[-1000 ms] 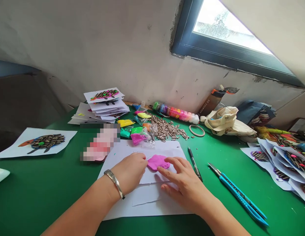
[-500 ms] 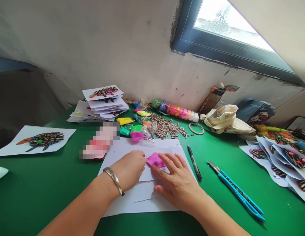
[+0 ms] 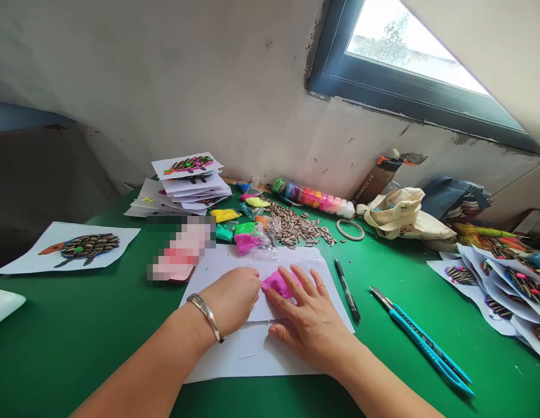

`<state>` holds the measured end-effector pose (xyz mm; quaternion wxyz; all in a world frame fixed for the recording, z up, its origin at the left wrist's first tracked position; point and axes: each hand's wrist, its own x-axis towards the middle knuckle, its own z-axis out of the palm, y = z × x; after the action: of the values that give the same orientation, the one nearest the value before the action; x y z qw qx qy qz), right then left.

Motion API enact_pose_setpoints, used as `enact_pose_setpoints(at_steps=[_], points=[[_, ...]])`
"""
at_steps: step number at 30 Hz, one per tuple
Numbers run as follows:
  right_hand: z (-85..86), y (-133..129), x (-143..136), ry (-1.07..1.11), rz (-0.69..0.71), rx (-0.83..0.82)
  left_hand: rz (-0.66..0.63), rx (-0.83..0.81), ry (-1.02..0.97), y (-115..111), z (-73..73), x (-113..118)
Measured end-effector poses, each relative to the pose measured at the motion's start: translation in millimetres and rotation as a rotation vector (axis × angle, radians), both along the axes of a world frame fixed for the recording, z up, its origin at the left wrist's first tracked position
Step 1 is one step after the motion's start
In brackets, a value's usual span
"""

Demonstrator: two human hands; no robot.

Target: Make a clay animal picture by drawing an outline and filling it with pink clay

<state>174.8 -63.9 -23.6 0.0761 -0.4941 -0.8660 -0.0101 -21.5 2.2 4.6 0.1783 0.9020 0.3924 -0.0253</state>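
Note:
A flattened patch of magenta clay (image 3: 277,283) lies on white paper (image 3: 209,361) in front of me. My right hand (image 3: 307,316) rests over its right part, palm down with the fingers spread. At the patch's left edge, my left hand (image 3: 237,299) is curled closed with fingertips turned inward. Whatever those fingers pinch is hidden. A silver bangle circles that wrist. Pencil lines show faintly around the clay. Just beyond the paper sits a packet of pink clay (image 3: 247,242).
Right of the paper lie a pen (image 3: 347,290) and a blue craft knife (image 3: 427,345), blade exposed. Sunflower seeds (image 3: 296,223) are heaped behind, near a tape roll (image 3: 351,229). A seed-covered picture (image 3: 89,249) lies left; stacked pictures (image 3: 187,191) stand behind it.
My right hand has shifted slightly left and covers more of the clay. The left hand stays closed at the clay's left edge. The whole view has moved a little.

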Motion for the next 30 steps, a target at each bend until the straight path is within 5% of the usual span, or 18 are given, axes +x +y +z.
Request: enact_pose_setpoints(at_steps=[30], points=[[-7.7, 2.4, -8.3, 0.034, 0.019, 0.073, 0.009, 0.026, 0.035, 0.5, -5.7, -0.3]])
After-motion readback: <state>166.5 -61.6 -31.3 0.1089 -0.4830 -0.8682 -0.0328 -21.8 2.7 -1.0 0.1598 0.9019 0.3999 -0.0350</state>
